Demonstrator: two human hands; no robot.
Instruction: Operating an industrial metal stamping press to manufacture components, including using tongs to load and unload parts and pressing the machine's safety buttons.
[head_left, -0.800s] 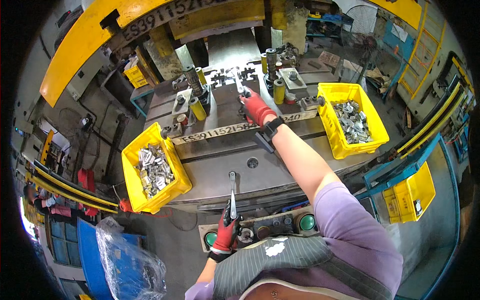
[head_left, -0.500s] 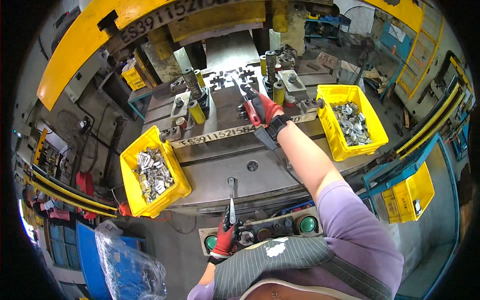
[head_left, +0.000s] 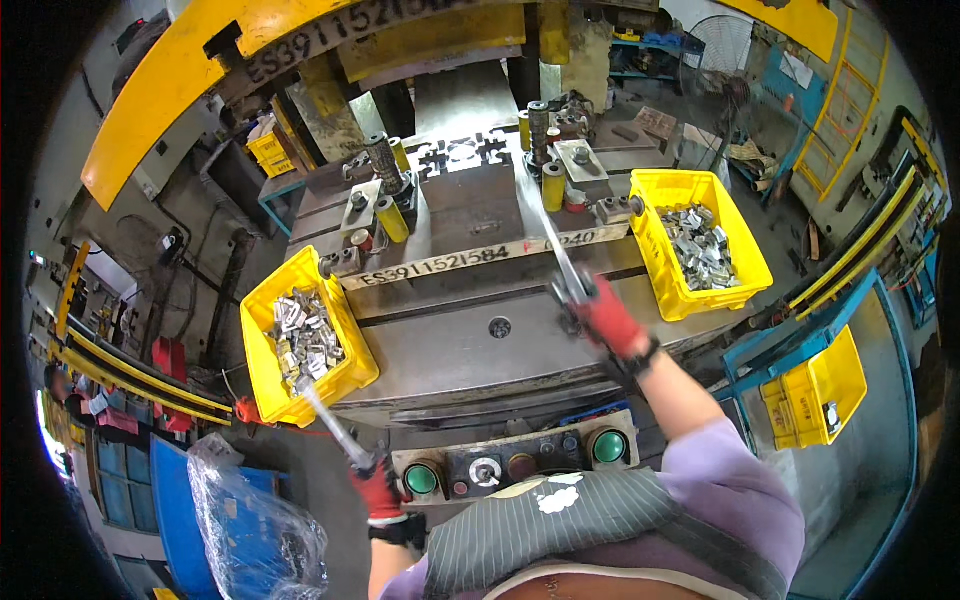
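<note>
Left hand (head_left: pixel 378 487) clamps its gloved grip on a slim, blurred metal tool (head_left: pixel 336 426); right hand (head_left: pixel 604 316) clamps a long shiny rod (head_left: pixel 562 252), near a boxy plastic bin (head_left: pixel 704 303) of angular metal pieces (head_left: pixel 702 246)!

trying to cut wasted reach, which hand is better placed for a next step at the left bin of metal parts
Likely the left hand: its metal tool points at the left bin, while the right hand is nearer the right bin.

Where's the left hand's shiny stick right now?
The shiny stick is at the head view's lower left, in the left hand, its tip overlapping the big left yellow bin.
</note>
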